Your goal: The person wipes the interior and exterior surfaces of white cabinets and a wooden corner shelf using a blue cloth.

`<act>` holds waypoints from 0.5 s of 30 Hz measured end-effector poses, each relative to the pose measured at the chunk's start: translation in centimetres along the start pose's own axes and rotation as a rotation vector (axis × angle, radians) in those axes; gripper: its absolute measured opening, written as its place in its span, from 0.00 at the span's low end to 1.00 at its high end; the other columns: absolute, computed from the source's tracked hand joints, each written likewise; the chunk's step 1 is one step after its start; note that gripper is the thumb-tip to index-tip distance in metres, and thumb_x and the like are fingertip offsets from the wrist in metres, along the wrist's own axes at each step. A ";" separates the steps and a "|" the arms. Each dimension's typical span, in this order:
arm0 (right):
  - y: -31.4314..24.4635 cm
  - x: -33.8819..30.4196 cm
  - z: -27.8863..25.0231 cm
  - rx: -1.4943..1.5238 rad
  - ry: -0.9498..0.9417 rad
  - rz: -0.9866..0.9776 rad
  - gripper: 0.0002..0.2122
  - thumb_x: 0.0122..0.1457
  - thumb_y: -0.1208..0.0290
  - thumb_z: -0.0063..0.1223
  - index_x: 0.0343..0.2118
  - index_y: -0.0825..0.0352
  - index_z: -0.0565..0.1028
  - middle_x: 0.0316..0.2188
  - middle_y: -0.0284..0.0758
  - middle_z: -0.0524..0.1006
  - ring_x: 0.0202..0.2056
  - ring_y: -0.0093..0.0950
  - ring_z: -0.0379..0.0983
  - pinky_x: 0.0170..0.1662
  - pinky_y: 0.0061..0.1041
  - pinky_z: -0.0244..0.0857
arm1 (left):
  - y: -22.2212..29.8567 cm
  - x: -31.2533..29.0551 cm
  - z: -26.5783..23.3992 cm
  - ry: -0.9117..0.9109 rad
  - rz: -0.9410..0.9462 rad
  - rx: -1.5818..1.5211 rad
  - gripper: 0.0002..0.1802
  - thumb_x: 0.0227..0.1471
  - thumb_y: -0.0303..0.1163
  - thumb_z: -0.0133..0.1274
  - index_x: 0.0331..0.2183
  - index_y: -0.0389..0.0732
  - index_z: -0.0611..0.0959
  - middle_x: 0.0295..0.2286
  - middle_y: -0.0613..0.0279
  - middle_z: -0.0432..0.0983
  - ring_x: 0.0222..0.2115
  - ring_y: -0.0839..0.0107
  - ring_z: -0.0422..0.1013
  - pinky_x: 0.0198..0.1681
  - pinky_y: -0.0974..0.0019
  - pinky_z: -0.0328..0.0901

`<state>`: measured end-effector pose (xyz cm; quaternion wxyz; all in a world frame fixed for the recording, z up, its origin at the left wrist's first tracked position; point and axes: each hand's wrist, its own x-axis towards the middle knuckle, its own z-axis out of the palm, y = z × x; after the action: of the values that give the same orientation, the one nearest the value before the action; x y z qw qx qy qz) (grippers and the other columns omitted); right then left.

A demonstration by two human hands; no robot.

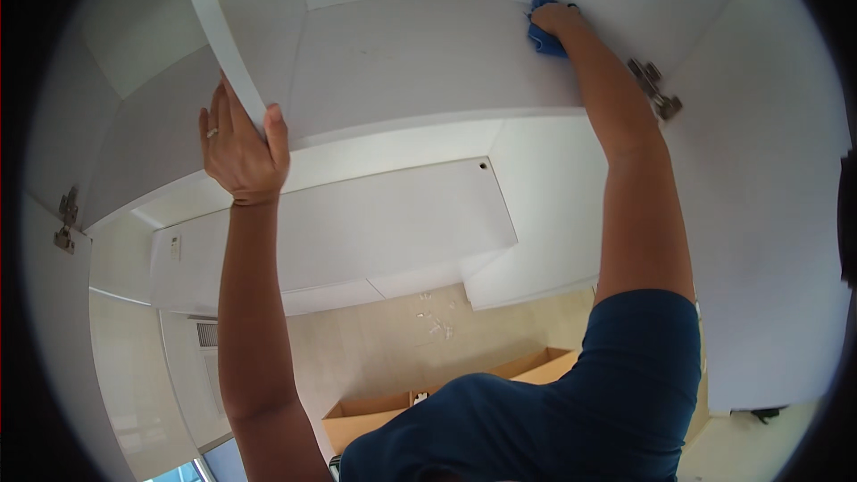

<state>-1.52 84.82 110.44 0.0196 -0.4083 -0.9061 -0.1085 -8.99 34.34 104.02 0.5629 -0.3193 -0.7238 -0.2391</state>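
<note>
My right hand (557, 18) is closed on a crumpled blue cloth (546, 41). It presses the cloth onto the white cabinet shelf (420, 54), at the back right corner by the side wall. My left hand (243, 145) holds the front edge of a white upright divider (214, 22), thumb on its right side and fingers on its left. The fingertips behind the divider are partly hidden. A ring shows on one left finger.
Open cabinet doors (768, 205) with metal hinges (656, 89) flank the shelf. Below lies a white counter surface (393, 214) with a small hole near its corner. Open cardboard boxes (370, 406) stand on the floor, near scattered white scraps (437, 321).
</note>
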 end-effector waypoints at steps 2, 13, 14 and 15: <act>1.0 -4.1 -0.5 -0.037 -0.044 -0.024 0.23 0.57 0.61 0.37 0.53 0.65 0.71 0.54 0.43 0.69 0.57 0.40 0.63 0.60 0.42 0.49 | 0.0 -0.3 0.2 -0.013 -0.005 0.005 0.31 0.60 0.50 0.33 0.48 0.31 0.71 0.42 0.46 0.74 0.43 0.47 0.71 0.50 0.42 0.62; 10.1 -37.8 -5.1 0.496 0.060 -0.158 0.15 0.50 0.64 0.59 0.33 0.72 0.74 0.32 0.49 0.77 0.36 0.46 0.73 0.42 0.38 0.65 | 0.3 0.0 0.1 -0.095 -0.070 0.012 0.32 0.58 0.49 0.35 0.53 0.32 0.67 0.47 0.47 0.71 0.47 0.53 0.69 0.55 0.43 0.58; 10.9 -39.2 -3.3 0.392 -0.035 -0.149 0.17 0.48 0.64 0.61 0.34 0.72 0.73 0.32 0.48 0.77 0.36 0.44 0.74 0.42 0.36 0.65 | 0.5 -0.1 0.1 -0.092 -0.068 0.001 0.32 0.58 0.49 0.35 0.53 0.32 0.67 0.47 0.47 0.71 0.47 0.53 0.69 0.55 0.43 0.58; 10.9 -39.6 -2.7 0.293 -0.125 -0.154 0.18 0.47 0.64 0.64 0.36 0.72 0.73 0.32 0.47 0.77 0.36 0.41 0.74 0.42 0.34 0.65 | 0.2 -0.1 -0.1 -0.093 -0.066 0.012 0.32 0.58 0.49 0.35 0.53 0.32 0.67 0.47 0.47 0.71 0.47 0.53 0.69 0.55 0.43 0.58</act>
<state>32.80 62.16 110.13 0.0143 -0.3365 -0.9403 0.0488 -8.79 34.36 103.91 0.5224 -0.3026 -0.7607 -0.2384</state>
